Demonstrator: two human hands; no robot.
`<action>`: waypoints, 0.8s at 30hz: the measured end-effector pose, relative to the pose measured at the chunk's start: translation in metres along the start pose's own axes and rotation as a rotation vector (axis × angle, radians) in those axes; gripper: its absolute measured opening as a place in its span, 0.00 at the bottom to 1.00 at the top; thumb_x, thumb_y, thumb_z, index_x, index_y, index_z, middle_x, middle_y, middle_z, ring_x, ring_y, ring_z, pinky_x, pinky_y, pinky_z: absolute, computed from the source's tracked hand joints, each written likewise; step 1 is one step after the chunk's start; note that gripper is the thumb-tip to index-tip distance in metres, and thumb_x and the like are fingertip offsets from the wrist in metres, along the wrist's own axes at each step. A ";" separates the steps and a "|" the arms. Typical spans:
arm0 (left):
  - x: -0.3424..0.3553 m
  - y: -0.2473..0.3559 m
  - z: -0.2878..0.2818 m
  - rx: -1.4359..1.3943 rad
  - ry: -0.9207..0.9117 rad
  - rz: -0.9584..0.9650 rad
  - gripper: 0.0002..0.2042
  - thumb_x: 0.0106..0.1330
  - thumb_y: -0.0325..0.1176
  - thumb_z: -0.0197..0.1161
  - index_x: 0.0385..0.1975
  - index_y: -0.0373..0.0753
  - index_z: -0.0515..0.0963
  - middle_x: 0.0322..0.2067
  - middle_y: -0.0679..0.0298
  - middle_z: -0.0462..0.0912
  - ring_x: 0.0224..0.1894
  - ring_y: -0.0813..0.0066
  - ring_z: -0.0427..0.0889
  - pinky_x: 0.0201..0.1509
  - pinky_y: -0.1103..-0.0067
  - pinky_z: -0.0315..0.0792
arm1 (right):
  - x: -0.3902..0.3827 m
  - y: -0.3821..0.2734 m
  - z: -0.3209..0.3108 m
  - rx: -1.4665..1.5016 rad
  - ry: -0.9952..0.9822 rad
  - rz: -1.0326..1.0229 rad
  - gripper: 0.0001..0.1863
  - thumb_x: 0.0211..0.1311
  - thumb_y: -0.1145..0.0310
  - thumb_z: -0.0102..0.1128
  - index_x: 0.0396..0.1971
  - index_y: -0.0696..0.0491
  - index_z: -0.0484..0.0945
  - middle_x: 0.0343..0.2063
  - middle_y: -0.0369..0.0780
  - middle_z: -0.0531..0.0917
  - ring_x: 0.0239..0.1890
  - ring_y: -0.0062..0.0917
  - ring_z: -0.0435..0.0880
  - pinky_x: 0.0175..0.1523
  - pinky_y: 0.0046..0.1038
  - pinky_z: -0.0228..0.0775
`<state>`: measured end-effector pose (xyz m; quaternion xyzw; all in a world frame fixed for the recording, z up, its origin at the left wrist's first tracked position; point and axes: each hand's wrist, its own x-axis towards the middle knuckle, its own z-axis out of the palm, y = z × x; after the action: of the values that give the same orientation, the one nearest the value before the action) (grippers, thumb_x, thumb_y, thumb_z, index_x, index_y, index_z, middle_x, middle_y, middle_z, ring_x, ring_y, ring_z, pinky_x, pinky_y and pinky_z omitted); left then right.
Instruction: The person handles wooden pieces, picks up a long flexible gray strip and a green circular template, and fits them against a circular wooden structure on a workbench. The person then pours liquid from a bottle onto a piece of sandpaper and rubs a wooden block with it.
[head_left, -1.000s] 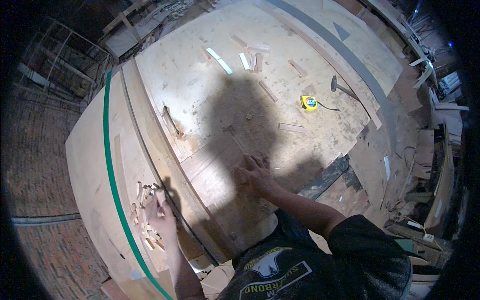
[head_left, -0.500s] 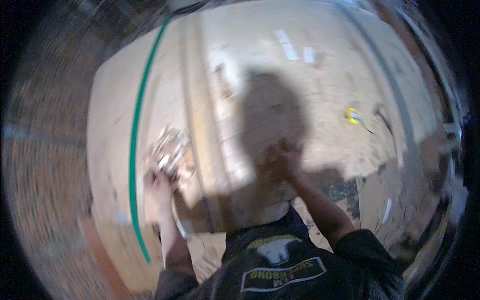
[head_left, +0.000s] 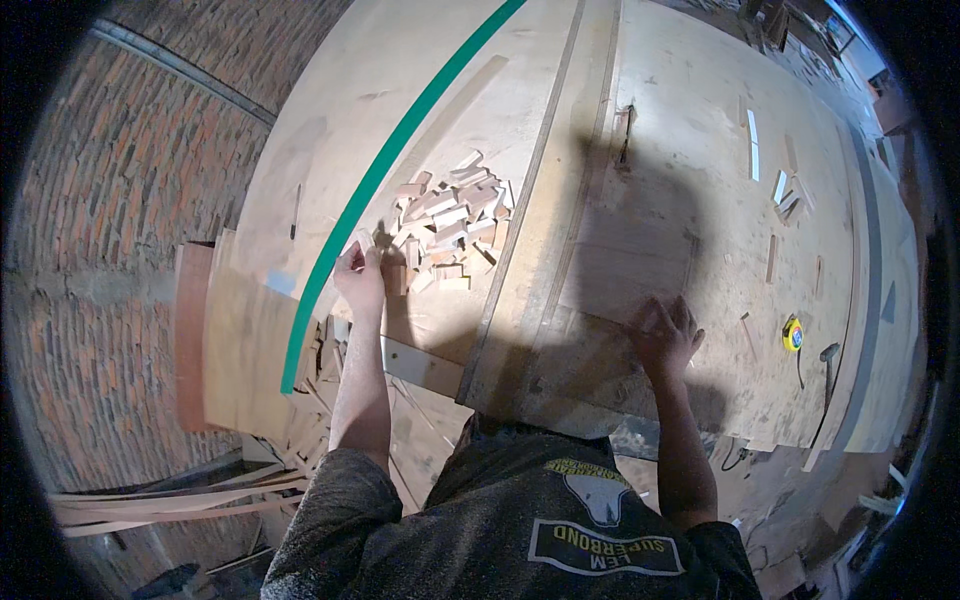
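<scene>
A pile of small wooden blocks (head_left: 447, 215) lies on the left half of a wide wooden worktable. My left hand (head_left: 362, 280) is at the pile's left side, next to a long green strip (head_left: 375, 165). Its thumb and fingers pinch a small wooden block (head_left: 366, 239), which sticks up past the fingertips. Farther right, in the shadow cast over the table, my right hand (head_left: 667, 338) hovers at or just above the surface. Its fingers are spread apart, and I see nothing in them.
A raised wooden strip (head_left: 553, 170) runs front to back between my hands. Right of it lie a yellow tape measure (head_left: 793, 334), a hammer (head_left: 829, 353) and several thin white and wooden slips (head_left: 754, 145). A brick wall (head_left: 110, 220) stands left; long wood strips (head_left: 180, 505) lie below it.
The view has swung, and the blur has gone. My left hand has gone from the pile's near edge to its left side, pinching a block. My right hand's fingers now show spread.
</scene>
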<state>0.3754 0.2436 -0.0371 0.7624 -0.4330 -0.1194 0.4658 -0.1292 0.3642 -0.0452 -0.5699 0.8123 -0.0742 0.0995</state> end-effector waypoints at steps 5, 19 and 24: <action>-0.007 -0.024 0.007 -0.032 -0.047 -0.075 0.18 0.61 0.29 0.70 0.47 0.25 0.81 0.36 0.56 0.83 0.35 0.72 0.82 0.40 0.77 0.76 | 0.001 0.009 0.011 0.039 0.036 -0.014 0.39 0.39 0.41 0.79 0.57 0.33 0.81 0.70 0.45 0.67 0.73 0.42 0.62 0.70 0.69 0.44; -0.013 0.029 0.043 0.111 -0.325 0.110 0.14 0.68 0.36 0.61 0.31 0.29 0.82 0.26 0.50 0.82 0.29 0.63 0.80 0.33 0.67 0.72 | -0.006 0.057 0.051 0.109 0.141 -0.066 0.39 0.42 0.47 0.80 0.59 0.40 0.81 0.69 0.48 0.67 0.71 0.42 0.64 0.69 0.65 0.48; -0.009 -0.031 0.020 0.116 -0.138 0.095 0.18 0.67 0.35 0.65 0.49 0.26 0.80 0.37 0.51 0.82 0.43 0.62 0.82 0.46 0.68 0.78 | -0.001 0.006 0.000 -0.046 0.072 -0.104 0.40 0.51 0.40 0.72 0.64 0.40 0.75 0.66 0.43 0.72 0.68 0.42 0.67 0.66 0.66 0.50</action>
<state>0.3752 0.2443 -0.0752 0.7566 -0.5060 -0.1240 0.3953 -0.1347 0.3670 -0.0466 -0.6105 0.7861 -0.0811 0.0533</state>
